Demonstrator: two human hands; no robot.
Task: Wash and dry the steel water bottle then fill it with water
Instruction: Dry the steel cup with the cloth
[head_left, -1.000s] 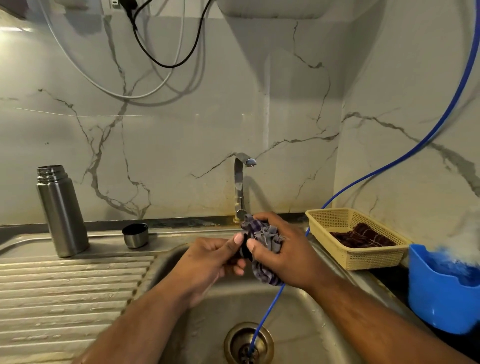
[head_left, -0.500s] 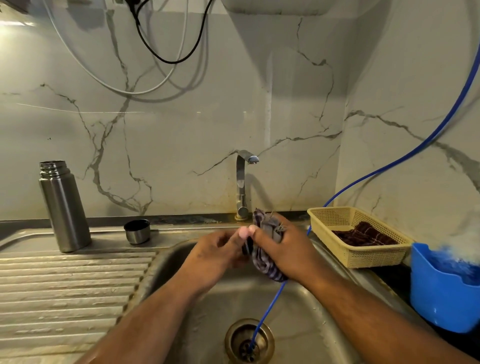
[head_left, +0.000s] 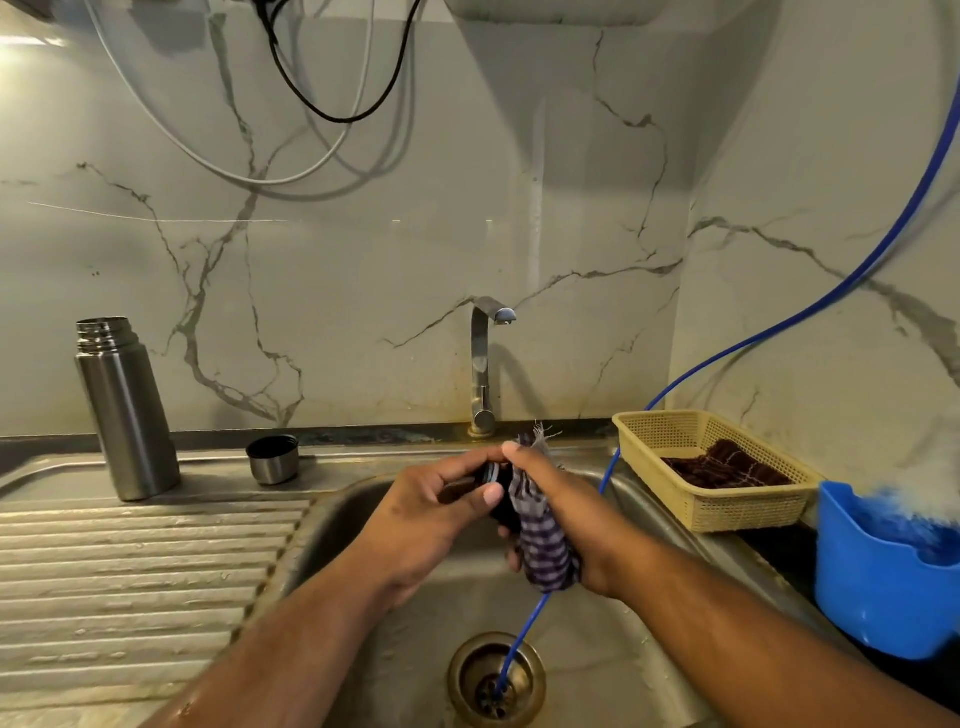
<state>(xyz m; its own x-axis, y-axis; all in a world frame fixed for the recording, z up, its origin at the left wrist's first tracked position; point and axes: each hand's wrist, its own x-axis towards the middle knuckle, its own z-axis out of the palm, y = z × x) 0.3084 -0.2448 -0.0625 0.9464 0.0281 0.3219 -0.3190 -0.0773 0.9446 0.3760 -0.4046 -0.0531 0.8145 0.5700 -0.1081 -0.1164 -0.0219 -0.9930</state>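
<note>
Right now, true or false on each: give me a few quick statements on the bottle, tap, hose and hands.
1. The steel bottle stands upright and uncapped on the drainboard. True.
2. Water runs from the tap. False: no stream shows at the spout.
3. The right hand grips a striped cloth. True.
4. The left hand is empty. False: it holds a dark cap.
5. The blue hose ends in the bottle's mouth. False: it runs down into the sink drain.
6. The steel cup stands outside the basin, to the right of the bottle. True.
</note>
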